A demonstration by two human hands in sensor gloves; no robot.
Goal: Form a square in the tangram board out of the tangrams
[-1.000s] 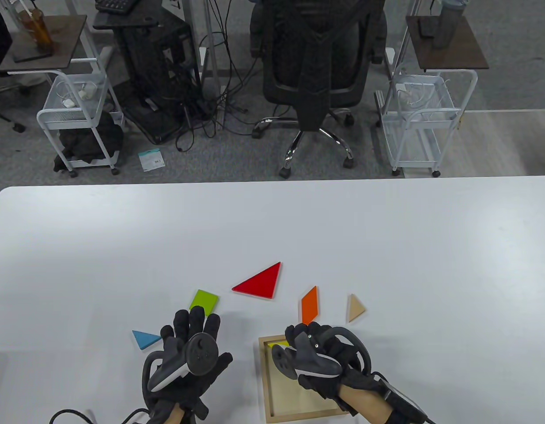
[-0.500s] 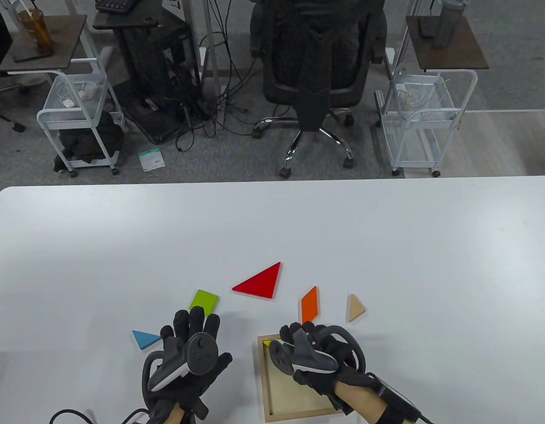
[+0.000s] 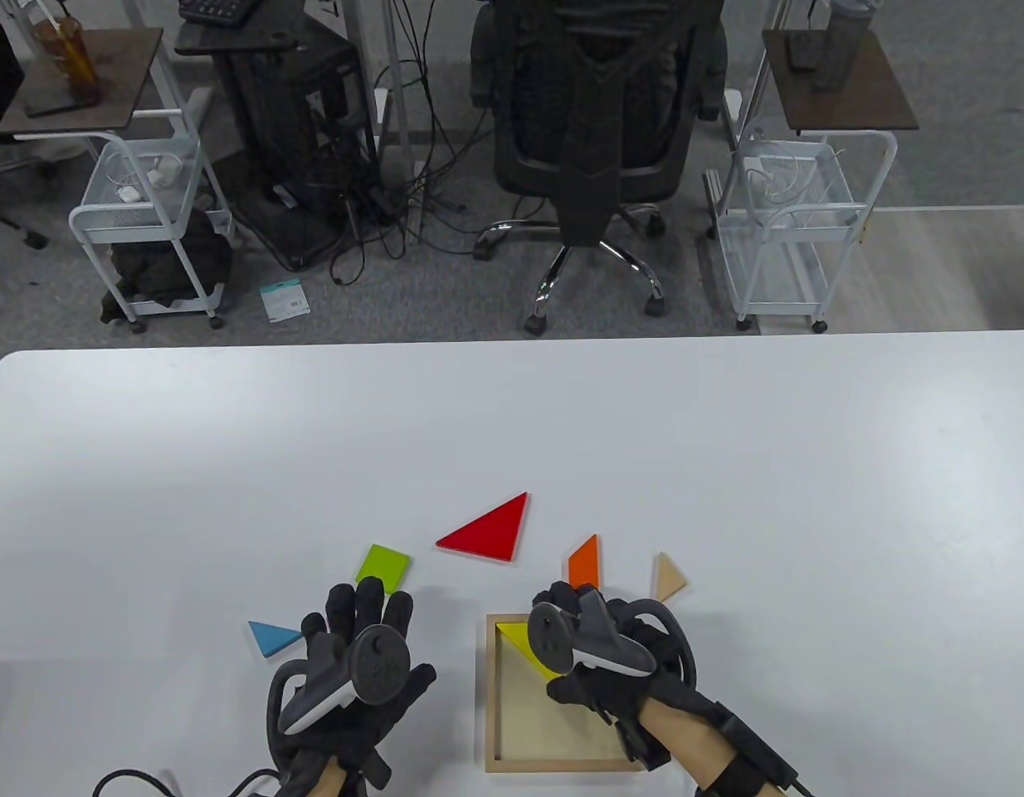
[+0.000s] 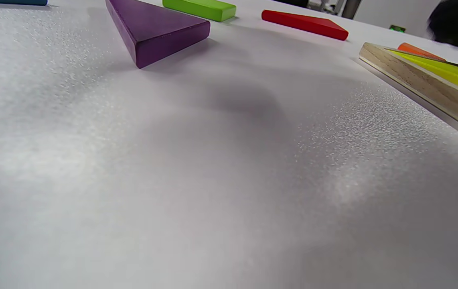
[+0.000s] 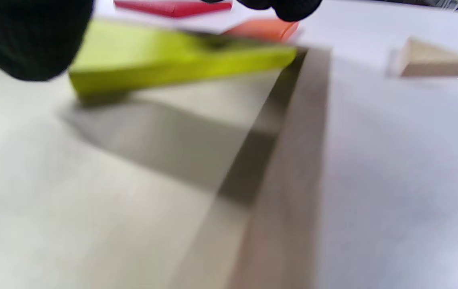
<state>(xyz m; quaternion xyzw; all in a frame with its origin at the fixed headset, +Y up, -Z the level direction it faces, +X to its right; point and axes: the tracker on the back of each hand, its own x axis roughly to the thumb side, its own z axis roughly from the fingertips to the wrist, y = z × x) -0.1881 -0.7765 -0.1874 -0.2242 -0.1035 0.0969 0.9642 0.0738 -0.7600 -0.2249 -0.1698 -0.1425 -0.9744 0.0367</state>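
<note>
Office/lab: swivel chair [image 3: 591, 124], wire carts [image 3: 143, 216], PC tower [image 3: 292, 133] w/ cables on grey carpet.

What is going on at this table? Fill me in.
A person in black sensor gloves is fitting tangram pieces into a square wooden tray. The right hand holds a yellow-green triangle tilted at the tray's far corner, not yet flat. The left hand rests open on the white table. The red triangle, green square, orange parallelogram, blue triangle, beige triangle and purple triangle lie loose outside.
</note>
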